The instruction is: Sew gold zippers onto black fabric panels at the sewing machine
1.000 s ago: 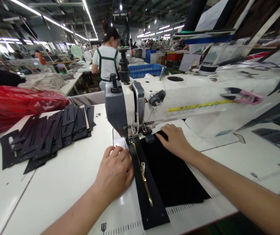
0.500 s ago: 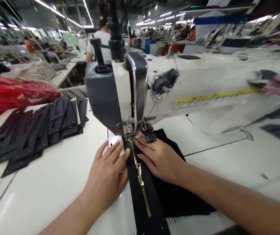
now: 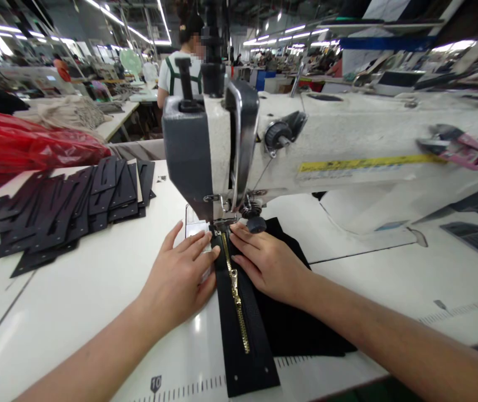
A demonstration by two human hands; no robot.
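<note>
A black strip [image 3: 250,369] with a gold metal zipper [image 3: 239,312] runs lengthwise under the presser foot of a white and grey sewing machine [image 3: 186,162]. The zipper's pull hangs over its middle. Black fabric [image 3: 293,329] lies beneath the strip and spreads out to its right. My left hand [image 3: 184,268] rests with spread fingers at the strip's left edge, its fingertips close to the foot. On the right side of the zipper, my right hand [image 3: 268,259] lies with fingers stretched out on the strip, its tips near the foot and partly behind a dark knob.
Many dark slotted pieces [image 3: 67,206] are piled at the left, before a red plastic bag [image 3: 25,148]. Pink-handled snips [image 3: 458,146] rest against the machine arm above a yellow tape measure [image 3: 368,162]. A person [image 3: 180,72] stands beyond the machine.
The strip and zipper have shifted slightly toward the machine, and the strip's near end now shows. Both hands remain beside the foot. The camera view has moved a little.
</note>
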